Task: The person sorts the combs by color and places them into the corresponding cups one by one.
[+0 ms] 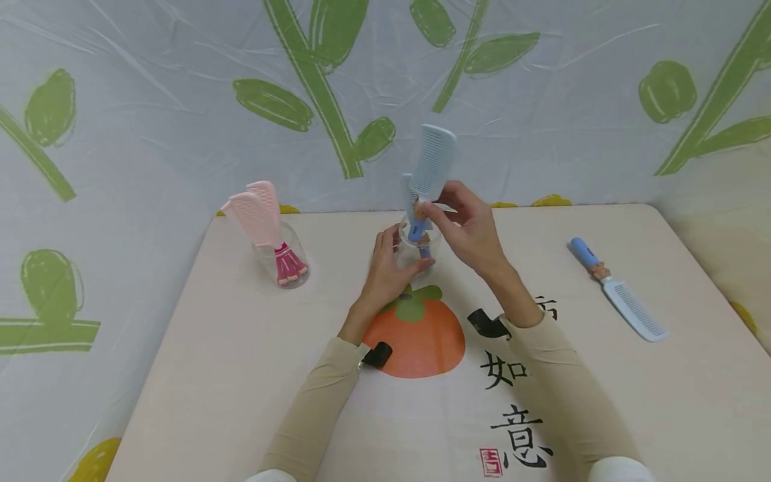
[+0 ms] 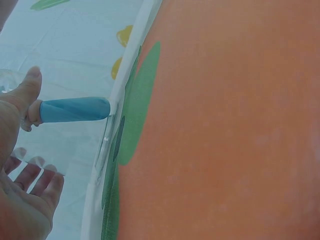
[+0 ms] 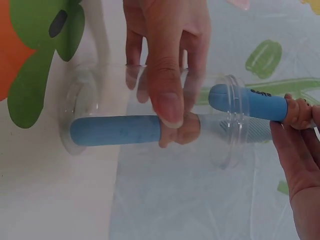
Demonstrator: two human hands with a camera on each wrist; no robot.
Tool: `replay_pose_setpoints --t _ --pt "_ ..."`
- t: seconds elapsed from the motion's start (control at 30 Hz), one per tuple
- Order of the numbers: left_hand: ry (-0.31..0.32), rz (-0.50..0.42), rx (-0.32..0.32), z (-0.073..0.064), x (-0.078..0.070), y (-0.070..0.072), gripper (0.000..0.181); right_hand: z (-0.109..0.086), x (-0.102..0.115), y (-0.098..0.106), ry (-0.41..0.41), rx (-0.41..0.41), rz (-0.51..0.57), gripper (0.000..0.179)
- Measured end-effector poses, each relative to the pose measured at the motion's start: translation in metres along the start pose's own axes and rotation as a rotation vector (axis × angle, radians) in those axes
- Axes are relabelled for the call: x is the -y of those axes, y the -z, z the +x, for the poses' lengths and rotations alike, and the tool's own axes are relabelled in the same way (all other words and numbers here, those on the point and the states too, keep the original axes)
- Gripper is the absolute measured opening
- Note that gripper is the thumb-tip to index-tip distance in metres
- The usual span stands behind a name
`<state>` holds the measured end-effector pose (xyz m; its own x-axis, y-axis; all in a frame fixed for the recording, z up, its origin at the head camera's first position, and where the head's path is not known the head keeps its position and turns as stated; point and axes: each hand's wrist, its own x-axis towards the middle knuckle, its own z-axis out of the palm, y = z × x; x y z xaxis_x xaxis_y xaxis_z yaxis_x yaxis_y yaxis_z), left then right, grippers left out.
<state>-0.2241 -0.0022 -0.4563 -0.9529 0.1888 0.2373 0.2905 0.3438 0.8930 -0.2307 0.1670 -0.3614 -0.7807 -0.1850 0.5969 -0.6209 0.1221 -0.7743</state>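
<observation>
My left hand (image 1: pixel 388 268) grips a clear jar (image 3: pixel 107 102), thumb on the near side and fingers around the far side. Inside the jar stands one blue comb, its handle (image 3: pixel 115 131) down on the bottom; the left wrist view shows this handle (image 2: pixel 75 109) too. Between thumb and fingers my right hand (image 1: pixel 476 231) pinches a second blue comb (image 1: pixel 435 161) near the small brown figure, teeth end up. This comb's handle tip (image 3: pixel 225 97) is just within the jar's mouth. To the right, a third blue comb (image 1: pixel 632 308) lies on the table.
At the left, another clear jar (image 1: pixel 295 234) holds pink combs (image 1: pixel 255 217) with a dark pink handle visible. The pale table (image 1: pixel 229 375) bears a printed orange fruit (image 1: pixel 421 348) and black characters (image 1: pixel 521 435). A leaf-patterned sheet (image 1: pixel 181 134) hangs behind.
</observation>
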Motion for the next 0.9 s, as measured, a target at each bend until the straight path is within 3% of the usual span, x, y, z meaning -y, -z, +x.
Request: replay_pose_setpoints --t 0.23,0.57,0.9 --pt "-0.015 -0.011 -0.001 0.000 0.001 0.001 0.084 -0.001 -0.004 -0.004 0.010 0.027 -0.093 0.033" --pt "-0.012 -0.009 0.006 0.000 0.004 -0.001 0.082 -0.007 -0.023 -0.010 -0.024 0.080 -0.132 0.032" --pt "-0.043 0.022 -0.012 0.001 0.005 -0.001 0.083 -0.009 -0.029 -0.019 -0.018 0.097 -0.148 0.028"
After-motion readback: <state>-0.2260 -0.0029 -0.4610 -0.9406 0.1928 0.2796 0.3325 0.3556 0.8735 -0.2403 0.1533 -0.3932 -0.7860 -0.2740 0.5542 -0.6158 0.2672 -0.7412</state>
